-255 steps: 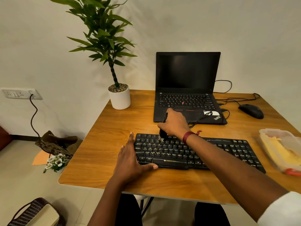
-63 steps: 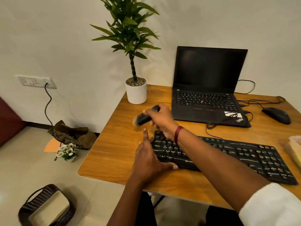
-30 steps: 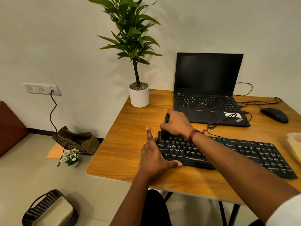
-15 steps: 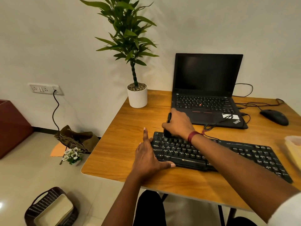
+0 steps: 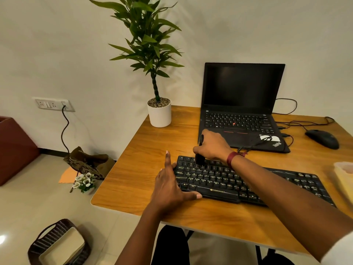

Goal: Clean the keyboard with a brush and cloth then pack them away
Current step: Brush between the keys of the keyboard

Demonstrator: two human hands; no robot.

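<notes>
The right hand [image 5: 212,148] grips the probably light, stiff brush [image 5: 199,159] by its handle, while the flat left hand [image 5: 168,188] braces the Zebronics keyboard [image 5: 219,181].

On a wooden table [image 5: 145,169], the right hand [image 5: 214,147] grips a black brush [image 5: 200,158] upright, its head down on the upper left keys of a black keyboard [image 5: 229,182]. The left hand [image 5: 168,186] lies flat against the keyboard's left end, thumb along its front edge. Behind stand an open laptop [image 5: 242,96], a potted plant [image 5: 159,113] and a mouse [image 5: 322,138].
</notes>
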